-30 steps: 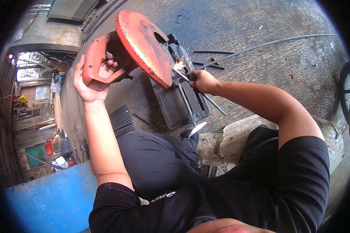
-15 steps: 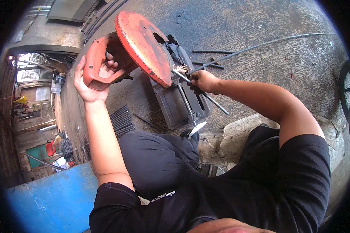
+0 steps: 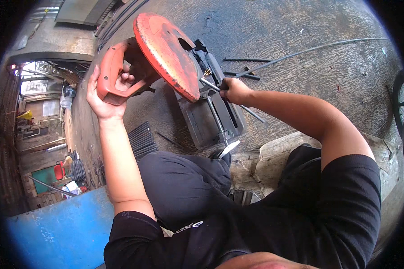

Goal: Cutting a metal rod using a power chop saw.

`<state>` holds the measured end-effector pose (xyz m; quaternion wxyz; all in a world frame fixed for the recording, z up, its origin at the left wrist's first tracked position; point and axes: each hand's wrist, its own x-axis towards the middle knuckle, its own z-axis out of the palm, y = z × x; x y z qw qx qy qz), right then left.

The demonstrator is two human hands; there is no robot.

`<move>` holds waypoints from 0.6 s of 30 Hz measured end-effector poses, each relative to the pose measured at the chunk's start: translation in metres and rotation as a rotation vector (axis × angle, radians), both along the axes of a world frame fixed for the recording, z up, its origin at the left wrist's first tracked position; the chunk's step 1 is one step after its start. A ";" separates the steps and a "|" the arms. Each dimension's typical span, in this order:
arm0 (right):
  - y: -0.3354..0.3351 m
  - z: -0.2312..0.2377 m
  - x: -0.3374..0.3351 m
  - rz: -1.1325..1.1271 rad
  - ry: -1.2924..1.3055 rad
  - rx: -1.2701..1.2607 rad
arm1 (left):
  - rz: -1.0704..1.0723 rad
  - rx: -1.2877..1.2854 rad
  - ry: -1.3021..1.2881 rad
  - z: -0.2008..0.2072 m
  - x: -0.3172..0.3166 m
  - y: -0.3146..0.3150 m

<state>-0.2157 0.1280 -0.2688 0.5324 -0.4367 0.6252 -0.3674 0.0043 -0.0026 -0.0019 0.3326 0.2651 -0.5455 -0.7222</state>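
A metal rod slants across the grey base of a cut-off saw, its far end close by the orange guard, small sparks there. The right hand grips the rod; the left hand curls around the saw's orange handle. Dark rods lie side by side nearer, a blue panel at near left.

A scuffed orange saw sat tilted between the hands, its handle in the left hand, while a thin grey rod slanted through the right hand, sparking just beyond.
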 end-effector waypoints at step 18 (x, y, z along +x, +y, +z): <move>-0.003 -0.001 -0.023 0.156 -0.067 0.050 | 0.031 0.056 -0.010 0.002 -0.006 0.008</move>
